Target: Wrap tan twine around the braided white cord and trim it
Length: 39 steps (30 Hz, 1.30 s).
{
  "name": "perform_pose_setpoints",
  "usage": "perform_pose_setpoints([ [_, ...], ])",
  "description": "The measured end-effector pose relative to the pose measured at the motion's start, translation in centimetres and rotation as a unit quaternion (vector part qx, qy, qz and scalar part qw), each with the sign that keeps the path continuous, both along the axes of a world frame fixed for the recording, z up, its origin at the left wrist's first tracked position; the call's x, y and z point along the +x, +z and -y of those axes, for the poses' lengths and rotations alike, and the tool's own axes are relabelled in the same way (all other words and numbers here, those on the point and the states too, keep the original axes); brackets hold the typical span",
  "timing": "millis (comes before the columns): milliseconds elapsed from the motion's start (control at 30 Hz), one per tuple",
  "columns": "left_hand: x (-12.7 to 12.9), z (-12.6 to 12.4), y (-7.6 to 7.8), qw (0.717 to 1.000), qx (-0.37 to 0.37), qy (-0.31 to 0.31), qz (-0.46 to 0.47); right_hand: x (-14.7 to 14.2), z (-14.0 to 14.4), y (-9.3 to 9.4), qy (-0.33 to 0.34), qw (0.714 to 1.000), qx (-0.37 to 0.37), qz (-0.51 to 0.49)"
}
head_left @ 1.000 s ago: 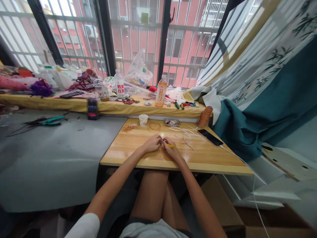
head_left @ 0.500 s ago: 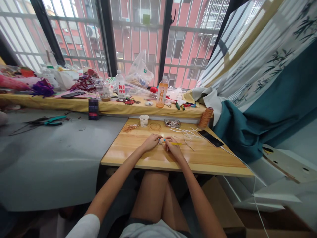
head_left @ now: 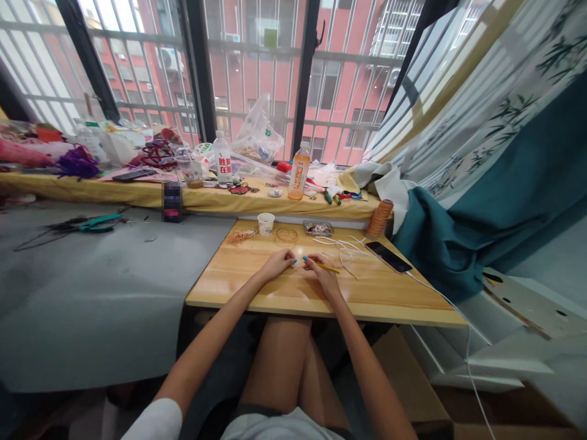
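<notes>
Yellow stick (head_left: 328, 266) pinched in right hand (head_left: 323, 273), sticking out to its right, low over wooden table (head_left: 275, 290). Left hand (head_left: 277, 264) fingertips pressed together, meeting right; what they grip is unclear.

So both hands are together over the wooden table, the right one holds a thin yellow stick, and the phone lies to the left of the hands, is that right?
Not quite. The head view shows the phone lying to the right of the hands, not the left. The rest stands: the left hand and right hand are together over the wooden table, and the right one holds a thin yellow stick.
</notes>
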<state>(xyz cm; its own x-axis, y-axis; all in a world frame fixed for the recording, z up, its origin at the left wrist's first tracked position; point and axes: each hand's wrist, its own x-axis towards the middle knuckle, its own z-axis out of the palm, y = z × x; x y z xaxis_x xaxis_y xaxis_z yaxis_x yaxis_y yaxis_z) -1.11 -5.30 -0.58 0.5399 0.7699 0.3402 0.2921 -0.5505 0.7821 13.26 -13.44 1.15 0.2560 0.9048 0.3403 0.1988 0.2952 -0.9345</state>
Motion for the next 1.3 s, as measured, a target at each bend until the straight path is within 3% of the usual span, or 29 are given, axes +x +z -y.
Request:
perform_pose_setpoints([
  [200,0.8,0.0,-0.5,0.995,-0.050,0.018,0.090,0.0,0.1,0.2,-0.013,1.000,0.015,-0.019],
  [333,0.8,0.1,-0.2,0.982,-0.071,-0.001,0.176,-0.2,0.4,0.1,0.000,0.999,0.037,0.029],
  [467,0.7,0.4,0.2,0.978,-0.054,-0.027,0.202,-0.3,0.6,0.1,-0.003,0.998,0.051,0.037],
  [667,0.6,0.7,0.5,0.984,-0.021,-0.030,0.175,-0.5,0.8,0.3,-0.027,0.995,0.056,0.079],
  [1033,0.5,1.3,1.4,0.997,-0.031,-0.017,0.072,-0.7,1.2,0.4,-0.077,0.980,0.073,0.165],
  [1300,0.2,1.2,0.7,1.000,0.004,-0.004,0.012,-0.8,1.3,0.2,-0.071,0.961,0.072,0.258],
])
